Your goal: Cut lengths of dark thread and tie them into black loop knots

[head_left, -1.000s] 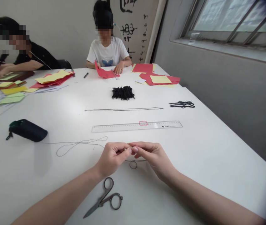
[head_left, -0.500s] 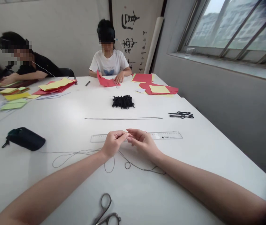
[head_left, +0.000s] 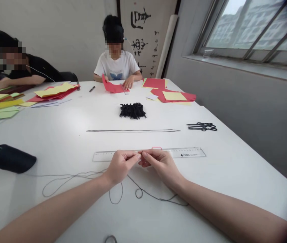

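My left hand point(head_left: 123, 166) and my right hand point(head_left: 160, 162) meet at their fingertips above a clear ruler point(head_left: 191, 152). Both pinch at one spot, closed on a thin dark cord point(head_left: 133, 184); the bit between the fingers is too small to see clearly. Below the hands the cord lies in loose loops on the table. It trails left toward a black spool-like bundle point(head_left: 19, 160). A second length of cord point(head_left: 133, 130) is stretched out straight in a narrow double line beyond the ruler.
Farther back lies a heap of short black cords point(head_left: 132, 110); looped black cords point(head_left: 202, 127) lie to the right. A scissors handle point(head_left: 110, 239) shows at the bottom edge. Across the white table, two people work among red paper point(head_left: 114, 88) and yellow sheets point(head_left: 53, 90).
The view has shifted, so the hands and ruler sit lower and the scissors mostly leave the frame. My right thumb has come over to the left fingertips, and the right fingers have curled under.
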### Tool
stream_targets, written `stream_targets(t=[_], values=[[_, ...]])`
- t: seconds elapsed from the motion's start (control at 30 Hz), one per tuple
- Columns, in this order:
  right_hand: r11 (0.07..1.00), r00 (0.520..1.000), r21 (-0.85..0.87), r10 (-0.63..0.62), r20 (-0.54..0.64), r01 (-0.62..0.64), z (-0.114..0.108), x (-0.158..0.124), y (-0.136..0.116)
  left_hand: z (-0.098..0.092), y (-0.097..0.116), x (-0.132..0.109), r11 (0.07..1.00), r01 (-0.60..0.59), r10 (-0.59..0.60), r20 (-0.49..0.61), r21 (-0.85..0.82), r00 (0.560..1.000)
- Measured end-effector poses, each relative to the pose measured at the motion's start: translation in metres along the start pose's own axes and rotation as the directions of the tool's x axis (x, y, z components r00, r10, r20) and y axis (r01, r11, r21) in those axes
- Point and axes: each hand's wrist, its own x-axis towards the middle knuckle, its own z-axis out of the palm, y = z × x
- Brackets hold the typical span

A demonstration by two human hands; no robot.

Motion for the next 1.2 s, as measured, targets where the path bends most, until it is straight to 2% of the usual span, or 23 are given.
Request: stream_targets(t=[0.3, 0.6, 0.77, 0.87, 0.97, 1.07, 1.2], values=[[0.999, 0.999, 0.003, 0.040, -0.004, -0.040, 0.000, -0.001, -0.001, -0.001, 0.000, -0.001, 0.999, 0.014, -0.014, 0.016, 0.034, 1.000], [0.999, 0.999, -0.015, 0.036, -0.010, -0.036, 0.000, 0.001, 0.001, -0.002, 0.000, 0.000, 1.000, -0.024, 0.024, 0.092, 0.001, 0.995], [0.999, 0.999, -0.043, -0.015, 0.035, 0.017, -0.001, 0.000, 0.001, -0.001, 0.002, -0.001, 1.000, -0.018, 0.018, 0.076, 0.001, 0.997], [0.991, 0.998, -0.119, -0.055, -0.010, 0.054, -0.001, 0.000, 0.000, -0.001, 0.001, -0.002, 1.000, -0.010, 0.009, 0.065, 0.011, 0.998], [0.981, 0.992, -0.163, -0.116, -0.042, 0.108, -0.001, -0.002, -0.001, -0.004, -0.002, -0.001, 0.997, 0.045, -0.040, 0.084, -0.060, 0.996], [0.997, 0.999, -0.066, -0.051, -0.017, 0.050, 0.001, -0.005, -0.003, -0.007, -0.004, 0.000, 0.969, 0.150, -0.119, 0.166, -0.195, 0.979], [0.968, 0.997, 0.241, 0.074, 0.003, -0.072, 0.003, -0.008, -0.012, -0.008, -0.003, 0.000, 0.948, 0.210, -0.157, 0.225, -0.239, 0.962]])
